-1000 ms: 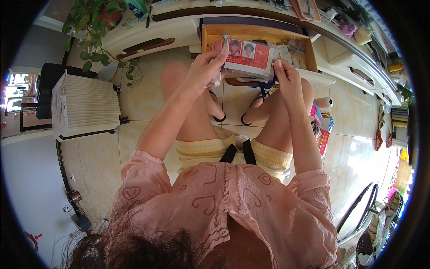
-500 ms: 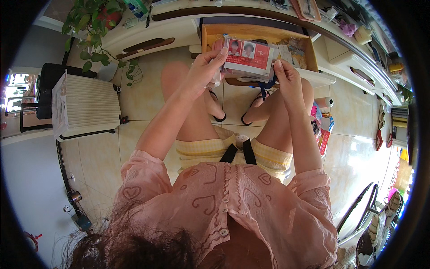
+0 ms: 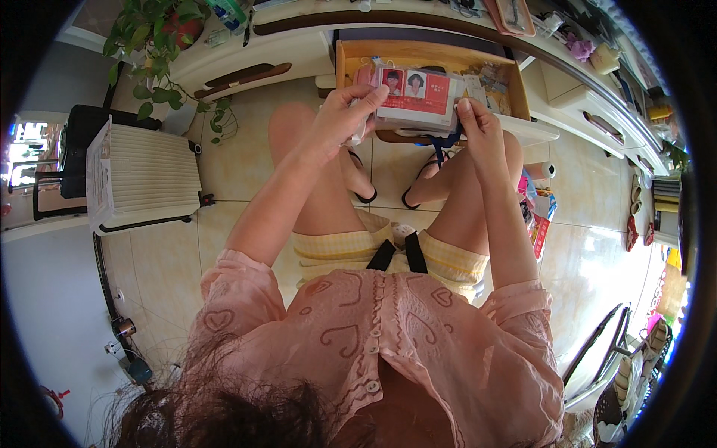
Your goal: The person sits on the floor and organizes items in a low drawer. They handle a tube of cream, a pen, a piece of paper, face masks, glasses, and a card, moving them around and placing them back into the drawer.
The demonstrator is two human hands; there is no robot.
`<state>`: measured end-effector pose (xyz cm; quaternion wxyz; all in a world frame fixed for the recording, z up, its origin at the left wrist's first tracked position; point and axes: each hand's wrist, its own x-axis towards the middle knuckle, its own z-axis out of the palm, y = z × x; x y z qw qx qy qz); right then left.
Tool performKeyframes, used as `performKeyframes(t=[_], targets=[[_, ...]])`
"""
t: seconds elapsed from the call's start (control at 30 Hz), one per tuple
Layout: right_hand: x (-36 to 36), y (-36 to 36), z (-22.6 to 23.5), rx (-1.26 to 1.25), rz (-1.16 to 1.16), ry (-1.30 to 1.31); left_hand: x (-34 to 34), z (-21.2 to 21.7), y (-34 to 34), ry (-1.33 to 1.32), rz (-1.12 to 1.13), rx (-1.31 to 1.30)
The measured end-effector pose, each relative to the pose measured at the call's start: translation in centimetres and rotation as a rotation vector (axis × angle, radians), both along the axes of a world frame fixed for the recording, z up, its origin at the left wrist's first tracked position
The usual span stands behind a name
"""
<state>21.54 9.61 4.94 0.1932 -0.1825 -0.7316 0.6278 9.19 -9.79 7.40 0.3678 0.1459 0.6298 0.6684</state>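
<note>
Between my hands, above the front of an open wooden drawer (image 3: 351, 58), is a red and white card in a clear badge holder (image 3: 414, 104). Two small portrait photos show on its upper left part. My left hand (image 3: 345, 116) pinches the left edge, thumb on top, with some clear plastic bunched under the fingers. The right edge is gripped by my right hand (image 3: 478, 123), thumb on top. A dark blue strap (image 3: 444, 140) hangs below the holder near the right hand. Clear bags and small items (image 3: 493, 78) lie in the drawer, partly hidden by the holder.
A white ribbed suitcase (image 3: 149, 172) stands at the left. Potted vines (image 3: 157, 67) trail from the desk top. Colourful packages (image 3: 539, 213) lie on the floor beside my right leg. A folded metal-framed item (image 3: 601, 355) is at the lower right.
The thumb of my left hand has slid slightly right over the holder's edge. The holder has tilted and shifted a little, and glare on the photos has lessened.
</note>
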Motion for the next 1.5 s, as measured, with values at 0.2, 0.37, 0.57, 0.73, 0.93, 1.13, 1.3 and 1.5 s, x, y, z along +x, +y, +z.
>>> performKeyframes(t=[0.2,0.37,0.57,0.73,0.93,1.13,1.3,1.5], targets=[[-1.2,0.4,-1.9,0.002,-0.021,0.087,-0.3,-0.6,-0.1,0.011,-0.074,-0.012],[-1.2,-1.3,-1.4,-0.196,-0.105,0.023,-0.1,0.4,0.3,-0.027,0.052,0.051],[0.5,-4.0,-2.4,0.634,0.175,-0.2,-0.6,-0.3,0.0,-0.019,0.092,0.07],[0.8,-6.1,0.7,1.047,0.453,-0.304,-0.4,-0.8,0.2,0.223,0.125,-0.08],[-0.9,-4.5,5.1,1.197,0.363,-0.083,-0.1,-0.9,-0.1,0.385,-0.13,-0.299],[-3.2,0.6,4.3,0.733,0.236,0.069,-0.1,-0.4,-0.4,0.291,-0.288,-0.141],[-3.3,3.7,1.2,0.202,0.378,-0.229,0.2,-0.4,-0.8,0.018,-0.38,-0.016],[-1.6,-1.7,-3.1,-0.004,0.271,-0.305,-0.2,-1.8,0.1,-0.119,-0.12,0.096]])
